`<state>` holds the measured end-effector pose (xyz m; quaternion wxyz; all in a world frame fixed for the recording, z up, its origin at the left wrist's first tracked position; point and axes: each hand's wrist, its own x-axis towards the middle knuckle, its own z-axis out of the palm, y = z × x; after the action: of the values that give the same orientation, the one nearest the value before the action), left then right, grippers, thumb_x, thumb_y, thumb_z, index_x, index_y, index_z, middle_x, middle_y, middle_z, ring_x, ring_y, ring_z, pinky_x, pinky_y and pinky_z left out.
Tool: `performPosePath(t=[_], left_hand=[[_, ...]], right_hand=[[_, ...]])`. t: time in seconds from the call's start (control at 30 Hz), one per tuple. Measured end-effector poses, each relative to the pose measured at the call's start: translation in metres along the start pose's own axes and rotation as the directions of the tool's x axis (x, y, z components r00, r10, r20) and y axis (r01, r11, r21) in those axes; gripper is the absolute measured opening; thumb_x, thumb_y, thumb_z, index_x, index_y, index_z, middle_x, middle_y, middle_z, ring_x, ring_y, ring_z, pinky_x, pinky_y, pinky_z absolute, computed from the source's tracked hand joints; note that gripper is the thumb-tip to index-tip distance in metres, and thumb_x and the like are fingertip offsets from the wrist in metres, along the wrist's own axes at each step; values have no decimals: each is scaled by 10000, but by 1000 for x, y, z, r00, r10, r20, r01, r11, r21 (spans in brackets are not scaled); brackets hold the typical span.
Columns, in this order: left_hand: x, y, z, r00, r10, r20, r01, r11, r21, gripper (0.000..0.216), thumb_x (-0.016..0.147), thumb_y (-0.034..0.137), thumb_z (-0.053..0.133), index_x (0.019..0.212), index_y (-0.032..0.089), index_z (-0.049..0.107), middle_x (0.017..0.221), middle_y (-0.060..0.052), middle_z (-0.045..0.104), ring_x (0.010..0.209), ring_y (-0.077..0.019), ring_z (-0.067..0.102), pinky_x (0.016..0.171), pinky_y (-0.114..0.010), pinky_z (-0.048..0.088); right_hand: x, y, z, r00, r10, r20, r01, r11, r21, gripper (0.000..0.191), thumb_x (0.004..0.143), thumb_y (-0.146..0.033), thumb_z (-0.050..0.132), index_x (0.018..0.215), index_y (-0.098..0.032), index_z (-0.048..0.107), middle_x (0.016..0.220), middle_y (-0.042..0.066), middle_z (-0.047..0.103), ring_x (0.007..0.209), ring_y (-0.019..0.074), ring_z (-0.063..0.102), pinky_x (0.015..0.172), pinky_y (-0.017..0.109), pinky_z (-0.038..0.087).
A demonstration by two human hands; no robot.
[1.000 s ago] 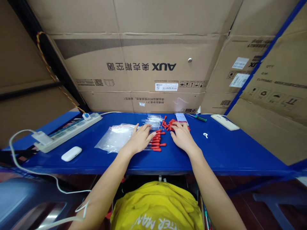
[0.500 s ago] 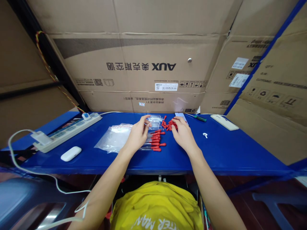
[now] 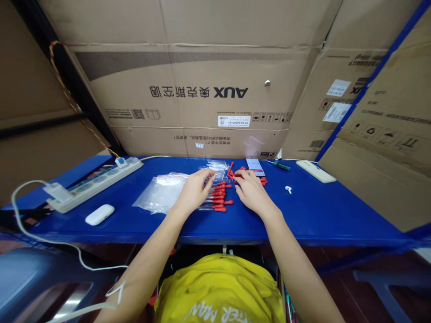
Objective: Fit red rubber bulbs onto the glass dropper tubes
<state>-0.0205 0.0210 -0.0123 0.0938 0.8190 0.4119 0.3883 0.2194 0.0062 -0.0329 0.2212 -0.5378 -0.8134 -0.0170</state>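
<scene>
My left hand [image 3: 194, 190] is curled in a pinch on a thin clear tube, its fingertips over the far end of a row of clear droppers with red bulbs [image 3: 220, 198] lying on the blue table [image 3: 313, 211]. My right hand [image 3: 249, 192] is closed, its fingertips pinching a red rubber bulb close to the left fingertips. Loose red bulbs [image 3: 232, 172] lie just beyond both hands. A small heap of bare clear tubes [image 3: 217, 166] lies behind the row.
Clear plastic bags [image 3: 161, 192] lie left of my left hand. A power strip [image 3: 96, 183] and a white case [image 3: 100, 214] sit at the far left. A phone [image 3: 255, 165], a screwdriver [image 3: 281, 166], an earbud [image 3: 288, 189] and a white bar [image 3: 315, 171] lie to the right. Cardboard boxes [image 3: 202, 94] wall the back.
My left hand went from flat on the row to reaching the tube heap, then drew back pinched. My right hand left the bulb pile and came left toward the left fingertips.
</scene>
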Motion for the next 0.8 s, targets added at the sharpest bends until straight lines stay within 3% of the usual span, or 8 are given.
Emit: performPosePath(t=[0.1,0.37,0.63,0.8], left_hand=[[0,1,0,1000,4,28,-4,1000,7,237,1088,303,509,1086,199,723,1100,-84,797,965,-245,738,906,-369,551],[0,3,-1,999,-4,45,3,1000,14,229,1084,311,521,1059,205,723,1080,-77,805,951,-248,745,897,-364,548],[-1,3,-1,997,6,78,-8,1000,18,281,1116,365,462,1092,226,705,1084,-73,803,983,-257,751,857,-339,524],[-3,6,-1,989,-57,140,42,993,110,315,1143,395,407,1108,253,686,923,-39,783,847,-254,740,737,-315,467]], right_hand=[[-1,-2,0,999,-12,34,12,1000,-5,394,1036,-182,517,1369,-183,727,1509,140,615,1379,395,485,1050,577,531],[-1,-3,-1,996,-76,40,75,997,24,347,1031,-161,535,1284,-152,771,1425,143,665,1324,354,514,1149,544,503],[1,-1,-1,996,-63,-59,66,997,39,335,1015,-146,551,1253,-173,784,1351,132,695,1208,333,590,1144,505,497],[5,1,-2,990,-26,-142,54,978,203,296,965,-105,582,1180,-186,769,1268,119,719,1154,285,657,1076,438,520]])
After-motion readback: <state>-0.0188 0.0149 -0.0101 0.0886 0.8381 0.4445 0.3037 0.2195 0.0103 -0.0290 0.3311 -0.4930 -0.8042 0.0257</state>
